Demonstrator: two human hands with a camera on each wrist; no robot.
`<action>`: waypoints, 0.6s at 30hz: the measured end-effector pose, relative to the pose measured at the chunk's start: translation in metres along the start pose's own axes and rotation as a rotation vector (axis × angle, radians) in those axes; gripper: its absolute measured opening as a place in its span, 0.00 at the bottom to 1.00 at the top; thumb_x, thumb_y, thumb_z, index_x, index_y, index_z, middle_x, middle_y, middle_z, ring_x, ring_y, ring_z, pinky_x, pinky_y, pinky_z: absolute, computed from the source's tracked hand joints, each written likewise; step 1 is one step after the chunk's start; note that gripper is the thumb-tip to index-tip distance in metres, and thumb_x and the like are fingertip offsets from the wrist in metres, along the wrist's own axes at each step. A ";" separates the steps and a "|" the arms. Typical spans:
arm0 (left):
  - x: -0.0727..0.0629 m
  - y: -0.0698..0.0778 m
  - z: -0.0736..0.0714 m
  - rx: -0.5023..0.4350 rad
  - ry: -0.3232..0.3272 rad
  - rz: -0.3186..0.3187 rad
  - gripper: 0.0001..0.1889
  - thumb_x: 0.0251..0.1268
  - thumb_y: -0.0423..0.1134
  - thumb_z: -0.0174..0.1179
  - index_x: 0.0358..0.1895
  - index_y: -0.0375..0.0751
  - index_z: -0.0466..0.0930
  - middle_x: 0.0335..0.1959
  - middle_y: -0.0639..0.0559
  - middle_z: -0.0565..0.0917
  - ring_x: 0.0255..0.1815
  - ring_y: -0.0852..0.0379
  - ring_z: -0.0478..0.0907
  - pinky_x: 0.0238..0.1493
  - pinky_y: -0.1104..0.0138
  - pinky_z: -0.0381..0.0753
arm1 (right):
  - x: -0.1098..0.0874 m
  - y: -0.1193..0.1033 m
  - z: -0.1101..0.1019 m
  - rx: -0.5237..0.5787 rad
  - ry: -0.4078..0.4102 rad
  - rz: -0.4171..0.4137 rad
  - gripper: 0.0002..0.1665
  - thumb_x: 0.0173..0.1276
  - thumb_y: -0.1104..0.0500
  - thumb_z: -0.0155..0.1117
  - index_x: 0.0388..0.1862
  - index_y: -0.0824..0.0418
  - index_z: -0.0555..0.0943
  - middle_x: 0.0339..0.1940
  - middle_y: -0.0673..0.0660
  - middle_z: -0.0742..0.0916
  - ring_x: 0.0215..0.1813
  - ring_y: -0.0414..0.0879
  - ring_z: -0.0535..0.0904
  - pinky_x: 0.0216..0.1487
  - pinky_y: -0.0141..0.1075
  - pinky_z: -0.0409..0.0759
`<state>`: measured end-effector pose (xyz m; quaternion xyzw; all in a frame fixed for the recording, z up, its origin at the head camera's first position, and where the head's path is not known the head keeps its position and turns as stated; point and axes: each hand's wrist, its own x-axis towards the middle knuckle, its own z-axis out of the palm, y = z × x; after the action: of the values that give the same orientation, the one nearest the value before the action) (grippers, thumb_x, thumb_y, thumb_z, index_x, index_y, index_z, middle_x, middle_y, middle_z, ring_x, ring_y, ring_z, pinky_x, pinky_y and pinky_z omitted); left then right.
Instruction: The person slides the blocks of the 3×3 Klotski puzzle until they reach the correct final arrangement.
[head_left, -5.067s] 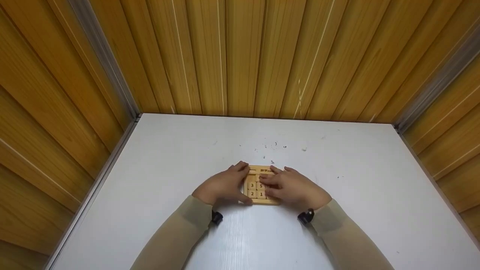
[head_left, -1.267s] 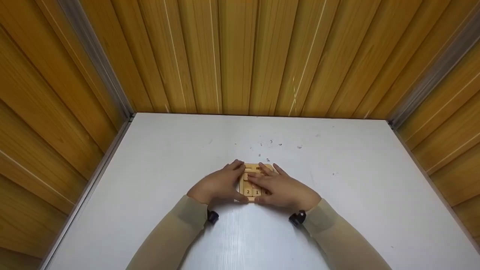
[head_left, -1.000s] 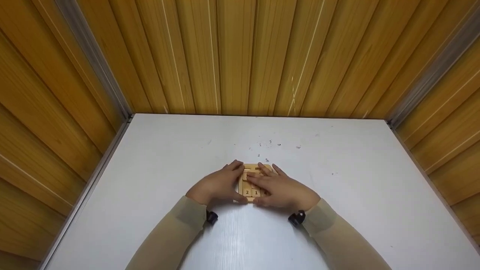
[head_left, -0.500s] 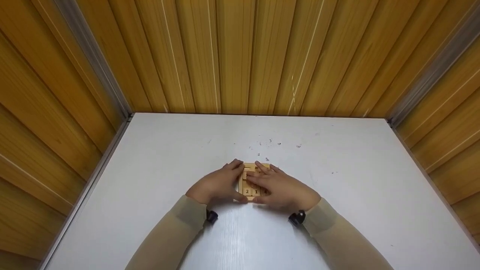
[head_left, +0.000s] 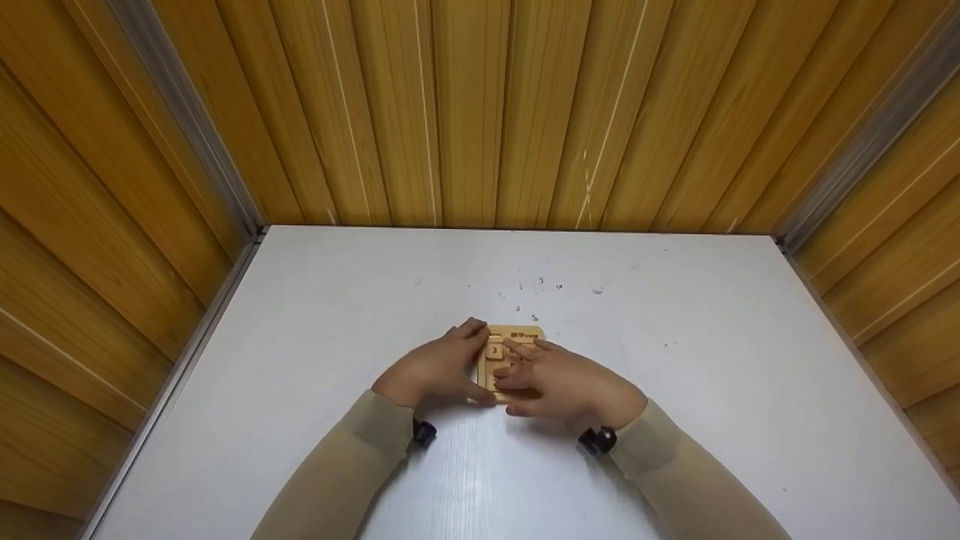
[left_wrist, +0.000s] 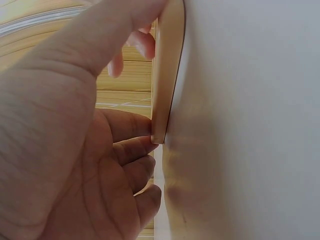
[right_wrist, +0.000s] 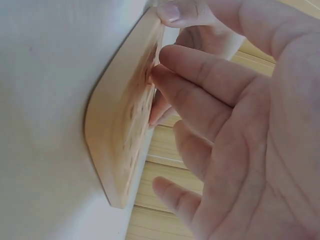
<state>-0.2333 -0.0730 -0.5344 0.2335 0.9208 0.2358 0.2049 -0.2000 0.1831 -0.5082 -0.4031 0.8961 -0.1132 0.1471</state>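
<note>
Between the two hands, the wooden number puzzle [head_left: 502, 330] sits flat on the table [head_left: 345, 300]; the left hand [head_left: 442, 367] grips its left side between thumb and fingers. The right hand [head_left: 564, 381], fingers extended and parted, has pulled back off the tile marked 3 [head_left: 495, 351], uncovering it; fingertips now touch the puzzle closer in, so work has likely moved off the far row.

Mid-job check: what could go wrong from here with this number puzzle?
The right hand hides most numbers on the number puzzle; only the 3 tile reads clearly, so a wrong piece might get nudged unseen. The left hand holds just the puzzle's left side, so a firm push could twist or slide it on the table.
</note>
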 end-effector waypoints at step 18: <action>0.003 -0.003 0.002 0.000 0.005 0.019 0.68 0.58 0.66 0.84 0.95 0.46 0.52 0.97 0.54 0.53 0.98 0.47 0.50 0.95 0.48 0.61 | -0.002 -0.005 0.000 0.012 0.005 0.027 0.22 0.84 0.41 0.68 0.70 0.44 0.92 0.76 0.41 0.88 0.94 0.60 0.64 0.93 0.66 0.61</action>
<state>-0.2355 -0.0734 -0.5384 0.2415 0.9191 0.2381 0.2004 -0.1956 0.1811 -0.5061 -0.3900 0.9011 -0.1174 0.1488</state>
